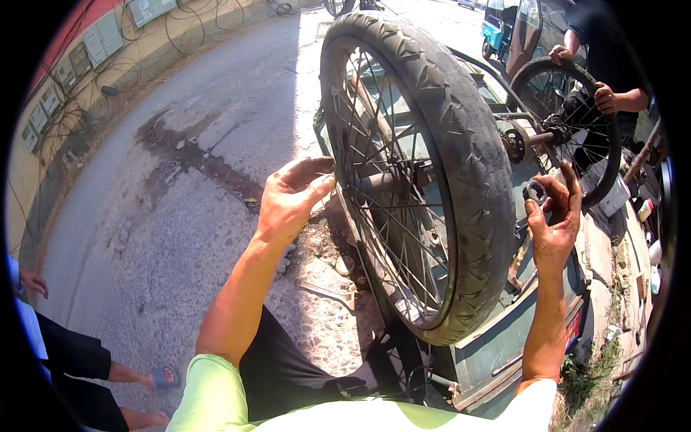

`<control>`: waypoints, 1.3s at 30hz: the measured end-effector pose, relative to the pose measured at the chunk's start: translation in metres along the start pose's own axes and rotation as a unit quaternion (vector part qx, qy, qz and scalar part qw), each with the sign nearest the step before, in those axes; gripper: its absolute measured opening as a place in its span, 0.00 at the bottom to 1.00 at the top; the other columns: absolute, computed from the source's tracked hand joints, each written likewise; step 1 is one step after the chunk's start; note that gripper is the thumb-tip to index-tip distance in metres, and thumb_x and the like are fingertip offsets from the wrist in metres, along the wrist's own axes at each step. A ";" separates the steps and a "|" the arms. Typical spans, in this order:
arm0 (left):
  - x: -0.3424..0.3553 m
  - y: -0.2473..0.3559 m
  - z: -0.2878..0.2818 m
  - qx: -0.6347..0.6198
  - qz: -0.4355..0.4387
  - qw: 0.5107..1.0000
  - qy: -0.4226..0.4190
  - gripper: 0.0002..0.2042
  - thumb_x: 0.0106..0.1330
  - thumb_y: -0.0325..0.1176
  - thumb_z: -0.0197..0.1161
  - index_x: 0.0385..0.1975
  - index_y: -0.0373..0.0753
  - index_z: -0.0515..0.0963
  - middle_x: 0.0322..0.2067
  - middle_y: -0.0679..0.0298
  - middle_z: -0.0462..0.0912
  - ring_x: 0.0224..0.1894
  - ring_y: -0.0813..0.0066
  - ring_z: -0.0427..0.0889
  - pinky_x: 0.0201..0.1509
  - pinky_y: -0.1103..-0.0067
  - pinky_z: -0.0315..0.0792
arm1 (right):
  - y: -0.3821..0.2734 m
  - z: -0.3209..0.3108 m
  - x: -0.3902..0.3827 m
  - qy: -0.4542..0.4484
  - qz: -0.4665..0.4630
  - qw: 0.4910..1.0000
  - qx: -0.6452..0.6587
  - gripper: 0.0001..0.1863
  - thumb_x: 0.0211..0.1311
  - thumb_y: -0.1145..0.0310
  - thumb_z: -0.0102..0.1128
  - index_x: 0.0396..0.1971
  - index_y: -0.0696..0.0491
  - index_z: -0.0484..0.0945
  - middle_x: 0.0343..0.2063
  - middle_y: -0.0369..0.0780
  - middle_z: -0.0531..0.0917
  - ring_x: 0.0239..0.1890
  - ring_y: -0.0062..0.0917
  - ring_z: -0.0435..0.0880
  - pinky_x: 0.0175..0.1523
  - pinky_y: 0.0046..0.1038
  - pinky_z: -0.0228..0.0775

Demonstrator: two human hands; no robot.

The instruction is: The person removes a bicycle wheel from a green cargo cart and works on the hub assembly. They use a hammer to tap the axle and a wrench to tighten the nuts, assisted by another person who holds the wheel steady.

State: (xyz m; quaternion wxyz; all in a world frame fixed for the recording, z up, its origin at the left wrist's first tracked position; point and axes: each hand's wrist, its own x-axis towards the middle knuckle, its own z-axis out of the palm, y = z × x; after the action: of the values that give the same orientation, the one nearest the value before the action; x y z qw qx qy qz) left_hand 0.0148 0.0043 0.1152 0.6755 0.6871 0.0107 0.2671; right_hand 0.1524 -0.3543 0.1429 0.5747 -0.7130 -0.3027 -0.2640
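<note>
A large spoked wheel [471,180] with a worn black tyre stands upright in front of me, on an axle of an overturned green metal cart [489,367]. My left hand [291,198] is by the wheel's left edge, thumb and curved fingers apart; I see nothing between them. Whether its fingertips touch the rim I cannot tell. To the right of the tyre, my right hand [554,219] is raised and pinches a small dark ring-shaped part [534,191] between thumb and finger. The hub [410,176] shows among the spokes.
At the upper right another person's hands [606,98] rest on a second spoked wheel [612,144]. A wrench-like tool [324,291] lies on the rough ground. Another person's sandalled foot [165,376] is at the lower left. A wall with boxes and cables [101,39] runs along the far left.
</note>
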 end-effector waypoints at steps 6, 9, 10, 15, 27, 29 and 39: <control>-0.027 0.023 0.002 -0.051 0.038 0.998 -0.022 0.13 0.60 0.24 0.66 0.45 0.30 0.79 0.41 0.58 0.83 0.40 0.75 0.82 0.49 0.78 0.78 | -0.065 0.005 0.023 0.048 -0.201 0.978 -0.009 0.47 0.48 0.63 0.77 0.67 0.54 0.58 0.44 0.41 0.81 0.42 0.19 0.75 0.48 0.26 0.58; -0.023 0.042 0.003 -0.040 0.076 0.996 -0.037 0.13 0.60 0.22 0.65 0.44 0.29 0.79 0.40 0.58 0.82 0.41 0.74 0.81 0.49 0.77 0.78 | -0.095 0.004 0.031 0.035 -0.261 0.964 -0.029 0.48 0.48 0.63 0.77 0.66 0.57 0.57 0.44 0.42 0.81 0.42 0.20 0.76 0.47 0.26 0.60; -0.022 0.049 0.005 -0.037 0.091 0.994 -0.043 0.13 0.59 0.22 0.64 0.44 0.28 0.79 0.40 0.58 0.82 0.42 0.73 0.81 0.49 0.76 0.78 | -0.103 0.005 0.030 0.025 -0.276 0.960 -0.039 0.49 0.47 0.64 0.78 0.66 0.57 0.56 0.44 0.42 0.81 0.43 0.21 0.77 0.47 0.27 0.61; -0.021 0.084 0.029 -0.042 0.239 0.966 -0.086 0.16 0.55 0.21 0.71 0.45 0.32 0.81 0.38 0.61 0.81 0.39 0.77 0.79 0.43 0.84 0.73 | -0.157 0.025 0.035 -0.067 -0.404 0.898 -0.158 0.47 0.45 0.70 0.77 0.65 0.57 0.57 0.43 0.45 0.80 0.43 0.30 0.80 0.49 0.32 0.71; -0.032 0.083 0.039 -0.133 0.207 0.966 -0.076 0.21 0.52 0.31 0.75 0.46 0.35 0.77 0.37 0.64 0.80 0.40 0.78 0.80 0.45 0.79 0.75 | -0.217 0.110 0.028 -0.179 -0.490 0.804 -0.286 0.26 0.48 0.65 0.67 0.52 0.40 0.79 0.36 0.29 0.81 0.38 0.22 0.79 0.44 0.26 0.66; -0.031 0.078 0.038 -0.106 0.217 0.968 -0.069 0.17 0.55 0.28 0.71 0.44 0.34 0.76 0.37 0.65 0.80 0.39 0.79 0.80 0.46 0.80 0.75 | -0.217 0.113 0.027 -0.209 -0.479 0.797 -0.303 0.26 0.47 0.65 0.67 0.52 0.40 0.79 0.37 0.29 0.80 0.40 0.22 0.79 0.45 0.27 0.66; -0.039 0.002 0.000 -0.627 -0.081 0.740 -0.228 0.23 0.65 0.41 0.61 0.52 0.29 0.72 0.39 0.51 0.82 0.35 0.63 0.83 0.43 0.70 0.78 | -0.183 0.072 0.048 -0.034 -0.303 0.939 -0.160 0.31 0.57 0.66 0.62 0.62 0.55 0.66 0.47 0.40 0.80 0.46 0.24 0.78 0.48 0.27 0.67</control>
State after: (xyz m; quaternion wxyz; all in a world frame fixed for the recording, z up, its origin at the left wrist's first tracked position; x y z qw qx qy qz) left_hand -0.0193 -0.0110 0.1028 0.9551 0.1452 -0.2581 -0.0067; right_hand 0.0526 -0.2489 0.2840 0.3357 -0.6782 -0.4776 -0.4465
